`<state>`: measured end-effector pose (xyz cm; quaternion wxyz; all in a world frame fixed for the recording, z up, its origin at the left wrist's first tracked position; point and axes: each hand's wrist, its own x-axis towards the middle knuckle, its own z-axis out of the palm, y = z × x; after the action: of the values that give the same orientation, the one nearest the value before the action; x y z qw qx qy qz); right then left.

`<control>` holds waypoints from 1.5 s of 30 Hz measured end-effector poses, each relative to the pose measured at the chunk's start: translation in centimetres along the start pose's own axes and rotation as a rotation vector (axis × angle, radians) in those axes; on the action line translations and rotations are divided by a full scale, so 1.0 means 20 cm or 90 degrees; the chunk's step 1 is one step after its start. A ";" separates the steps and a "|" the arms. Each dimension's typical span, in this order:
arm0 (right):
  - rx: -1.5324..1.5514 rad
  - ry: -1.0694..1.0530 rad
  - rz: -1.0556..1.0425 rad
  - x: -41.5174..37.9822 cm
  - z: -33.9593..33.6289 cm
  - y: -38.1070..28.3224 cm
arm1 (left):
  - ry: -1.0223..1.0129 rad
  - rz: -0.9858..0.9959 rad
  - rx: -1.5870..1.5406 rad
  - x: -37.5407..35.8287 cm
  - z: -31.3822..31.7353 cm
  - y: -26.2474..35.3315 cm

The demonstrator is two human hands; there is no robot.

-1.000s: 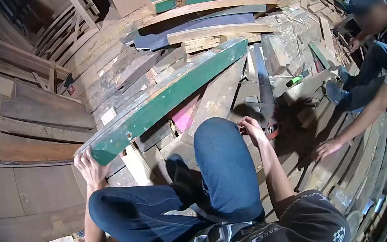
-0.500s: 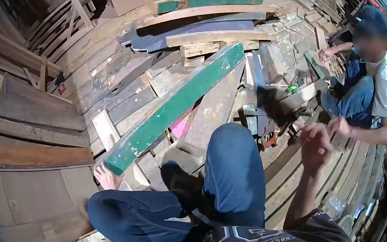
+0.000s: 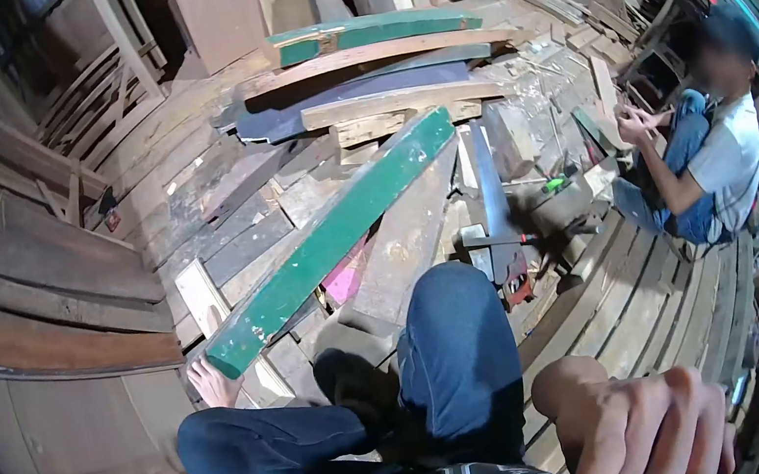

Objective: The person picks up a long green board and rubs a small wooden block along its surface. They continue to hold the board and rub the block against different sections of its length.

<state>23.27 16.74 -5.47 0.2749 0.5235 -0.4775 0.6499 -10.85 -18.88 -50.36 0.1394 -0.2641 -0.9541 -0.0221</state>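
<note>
Green beam [image 3: 331, 245] is slanting away from the left hand [image 3: 215, 384], its near end touching those fingers and its far end lying well beyond them, toward the stacked timber [image 3: 403, 101]. I am seeing the left fingers curling against that near end; with the thumb hidden, I am unable to tell whether they are gripping or merely steadying. The right hand [image 3: 639, 419] is hanging well apart from the beam, its fingers bending close together and its palm facing out of my sight, so I cannot tell whether it is holding anything.

What is worrying me is a roll or slip: only one hand is touching the beam, and loose-looking boards [image 3: 410, 242] are lying unevenly beyond the left fingers. Were one shifting, the near end could be dropping and pinching those fingertips. The far end, with no hand guarding it, could be swinging toward the handsaw [image 3: 490, 180] lying beyond the right fingers. My own view is also suffering: the right knuckles are hiding part of the planks [image 3: 637, 295] behind them.
</note>
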 end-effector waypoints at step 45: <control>-0.148 0.406 0.076 -0.50 0.26 0.02 | 0.041 0.069 0.016 0.19 -0.13 -0.02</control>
<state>28.17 13.34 -15.13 0.4297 0.2299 -0.4682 0.7371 -13.62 -17.62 -46.86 0.1742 -0.3130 -0.9336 -0.0108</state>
